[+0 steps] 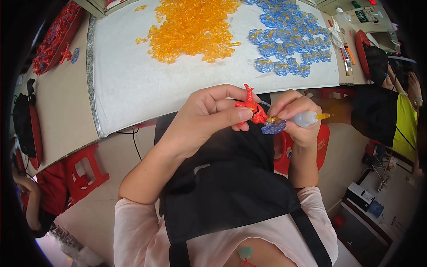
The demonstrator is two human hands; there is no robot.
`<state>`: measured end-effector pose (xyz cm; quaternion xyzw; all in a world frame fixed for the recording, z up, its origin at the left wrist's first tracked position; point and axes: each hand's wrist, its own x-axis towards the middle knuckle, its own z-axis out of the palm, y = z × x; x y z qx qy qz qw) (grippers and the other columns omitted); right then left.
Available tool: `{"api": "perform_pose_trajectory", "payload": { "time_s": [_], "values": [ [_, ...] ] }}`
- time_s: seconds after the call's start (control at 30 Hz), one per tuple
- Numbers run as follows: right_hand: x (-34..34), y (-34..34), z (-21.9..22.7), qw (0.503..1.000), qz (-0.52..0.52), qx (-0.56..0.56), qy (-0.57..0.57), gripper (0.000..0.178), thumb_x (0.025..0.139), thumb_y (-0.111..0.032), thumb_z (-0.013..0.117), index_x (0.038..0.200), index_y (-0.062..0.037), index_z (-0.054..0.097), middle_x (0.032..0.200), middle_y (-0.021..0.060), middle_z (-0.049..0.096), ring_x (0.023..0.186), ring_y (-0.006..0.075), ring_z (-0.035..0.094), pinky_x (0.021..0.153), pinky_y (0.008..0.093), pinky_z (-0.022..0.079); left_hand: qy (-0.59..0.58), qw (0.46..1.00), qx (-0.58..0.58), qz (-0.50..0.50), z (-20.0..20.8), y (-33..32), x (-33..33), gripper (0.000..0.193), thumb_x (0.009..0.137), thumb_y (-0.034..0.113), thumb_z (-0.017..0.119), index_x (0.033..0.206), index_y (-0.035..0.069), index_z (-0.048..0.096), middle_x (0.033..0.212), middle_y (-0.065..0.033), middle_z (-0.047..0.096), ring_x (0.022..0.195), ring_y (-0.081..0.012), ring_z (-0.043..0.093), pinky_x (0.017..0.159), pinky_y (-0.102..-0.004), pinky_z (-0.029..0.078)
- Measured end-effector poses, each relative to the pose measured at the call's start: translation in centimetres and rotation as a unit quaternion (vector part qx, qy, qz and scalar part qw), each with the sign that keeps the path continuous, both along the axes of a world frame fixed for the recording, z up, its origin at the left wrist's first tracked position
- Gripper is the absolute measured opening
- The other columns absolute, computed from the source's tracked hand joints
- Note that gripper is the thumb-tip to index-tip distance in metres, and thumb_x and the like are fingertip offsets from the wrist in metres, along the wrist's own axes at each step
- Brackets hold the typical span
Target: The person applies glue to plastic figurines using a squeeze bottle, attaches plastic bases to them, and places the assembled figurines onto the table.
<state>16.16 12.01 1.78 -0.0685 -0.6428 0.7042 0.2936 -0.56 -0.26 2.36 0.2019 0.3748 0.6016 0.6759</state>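
My left hand (pixel 207 111) is closed on a small red plastic toy figure (pixel 258 115), pinching it between thumb and fingers. In my right hand (pixel 296 106), the fingertips hold a translucent blue, scalloped plastic piece (pixel 273 128) with yellow-orange on its top, close against the figure's right end. Whether the two parts are joined I cannot tell. The same hand also keeps a small whitish squeeze bottle (pixel 304 119) tucked between fingers and palm, its yellow tip pointing right. Both hands are held above my black apron (pixel 213 187), just off the table's front edge.
On the white-covered table (pixel 124 80) lie a heap of translucent orange pieces (pixel 191 31) and rows of blue pieces (pixel 289 38). An orange-handled tool (pixel 349 53) lies at right. Red parts (pixel 58 35) fill a tray at left. Red stools (pixel 86 171) and other people are on both sides.
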Motion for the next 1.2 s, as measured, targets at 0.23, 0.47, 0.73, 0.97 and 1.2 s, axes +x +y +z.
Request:
{"api": "perform_pose_trajectory", "payload": {
  "time_s": [0.23, 0.47, 0.73, 0.97, 1.2],
  "values": [
    [-0.1, 0.0, 0.0, 1.0, 0.002, 0.005, -0.005, 0.018, 0.062, 0.004, 0.068, 0.078, 0.0018, 0.059, 0.081, 0.0153, 0.057, 0.073, 0.02, 0.057, 0.065, 0.0286, 0.046, 0.005, 1.0, -0.004, 0.007, 0.0, 0.0, -0.1, 0.016, 0.078, 0.004, 0.057, 0.094, -0.001, 0.054, 0.101, -0.0127, 0.056, 0.065, -0.011, 0.056, 0.062, -0.0233, 0.048],
    [0.1, 0.6, 0.9, 0.995, 0.006, 0.084, -0.049, 0.02, 0.062, 0.004, 0.068, 0.081, 0.0014, 0.061, 0.08, 0.0126, 0.059, 0.073, 0.0195, 0.058, 0.065, 0.0271, 0.045, -0.01, 1.0, -0.011, -0.015, -0.1, 0.3, -0.3, 0.017, 0.078, 0.004, 0.056, 0.095, -0.001, 0.054, 0.097, -0.011, 0.057, 0.063, -0.0097, 0.056, 0.061, -0.0217, 0.047],
    [-0.2, 0.9, 2.8, 0.959, 0.028, 0.252, -0.122, 0.031, 0.056, 0.003, 0.07, 0.085, -0.0068, 0.066, 0.077, 0.0082, 0.059, 0.068, 0.0177, 0.057, 0.057, 0.0251, 0.043, -0.004, 0.998, -0.039, -0.045, 0.1, 0.4, -0.7, 0.019, 0.078, 0.006, 0.058, 0.096, -0.001, 0.055, 0.088, -0.0073, 0.059, 0.062, -0.008, 0.054, 0.06, -0.02, 0.046],
    [-0.2, 1.2, 2.7, 0.954, 0.04, 0.272, -0.121, 0.03, 0.056, 0.003, 0.068, 0.085, -0.0066, 0.066, 0.075, 0.0067, 0.059, 0.067, 0.0181, 0.057, 0.055, 0.0259, 0.043, -0.006, 0.998, -0.041, -0.055, -0.1, 0.7, -0.9, 0.019, 0.078, 0.007, 0.058, 0.095, -0.001, 0.055, 0.086, -0.0065, 0.059, 0.063, -0.0071, 0.054, 0.06, -0.0192, 0.046],
    [-0.3, 1.3, 3.0, 0.953, 0.065, 0.272, -0.114, 0.029, 0.056, 0.004, 0.068, 0.084, -0.006, 0.066, 0.074, 0.0069, 0.058, 0.066, 0.0178, 0.057, 0.055, 0.0256, 0.043, 0.013, 0.995, -0.042, -0.084, 0.0, 1.2, -1.0, 0.02, 0.078, 0.008, 0.058, 0.096, -0.001, 0.056, 0.082, -0.0068, 0.06, 0.062, -0.0067, 0.054, 0.058, -0.018, 0.045]
  ]
}}
